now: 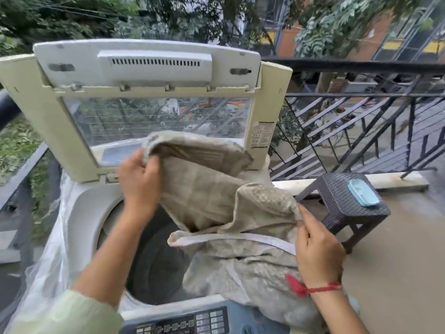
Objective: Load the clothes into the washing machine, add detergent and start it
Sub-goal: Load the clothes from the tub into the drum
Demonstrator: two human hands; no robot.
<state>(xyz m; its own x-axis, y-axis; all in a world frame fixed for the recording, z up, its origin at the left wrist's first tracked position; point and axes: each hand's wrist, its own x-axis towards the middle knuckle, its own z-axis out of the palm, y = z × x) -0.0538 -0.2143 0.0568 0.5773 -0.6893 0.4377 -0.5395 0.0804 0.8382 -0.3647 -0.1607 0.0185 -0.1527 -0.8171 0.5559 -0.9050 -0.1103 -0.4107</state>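
A cream-white top-loading washing machine fills the view from 6 to 10 o'clock, wrapped on its left flank in a clear plastic sheet. Its yellowed lid with a clear window panel stands raised at 12 o'clock. A large beige-grey patterned cloth with a white band along one hem hangs over the mouth of the machine. Its upper part is lifted in front of the lid window, and its lower bulk is heaped on the machine's front right rim at 5 o'clock. A black metal railing runs across from 1 to 3 o'clock. The dark drum lies open below the cloth, at 7 o'clock from it. A dark woven-pattern plastic stool stands on the floor at 3 o'clock. The left hand has its fingers curled round the cloth's top left edge. The right hand pinches a fold at the cloth's right edge between thumb and fingers. A dark button panel sits at 6 o'clock. A light blue shallow tray rests on the stool, and a red thread band circles the right wrist.
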